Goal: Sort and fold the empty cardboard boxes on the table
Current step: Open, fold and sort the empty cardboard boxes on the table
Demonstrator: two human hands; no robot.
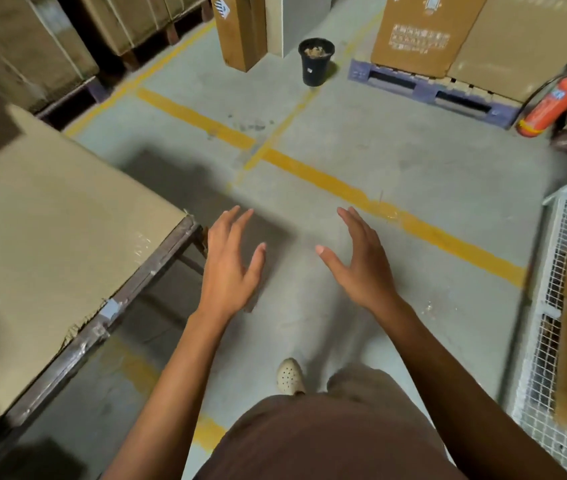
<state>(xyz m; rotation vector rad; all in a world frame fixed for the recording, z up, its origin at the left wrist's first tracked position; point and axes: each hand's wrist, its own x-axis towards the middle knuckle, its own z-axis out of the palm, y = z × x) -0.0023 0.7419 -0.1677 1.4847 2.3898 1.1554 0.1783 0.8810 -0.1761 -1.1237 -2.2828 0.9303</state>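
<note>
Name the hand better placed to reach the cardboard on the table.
Left, probably. The left hand hovers open and empty just beside the table, where the flat cardboard lies. The right hand, also open, is over the floor, farther from it.

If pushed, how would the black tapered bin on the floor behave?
The black tapered bin would probably tip rather than slide, since its base looks narrower than its rim. It likely feels light: only brownish scraps show at its top.
</note>
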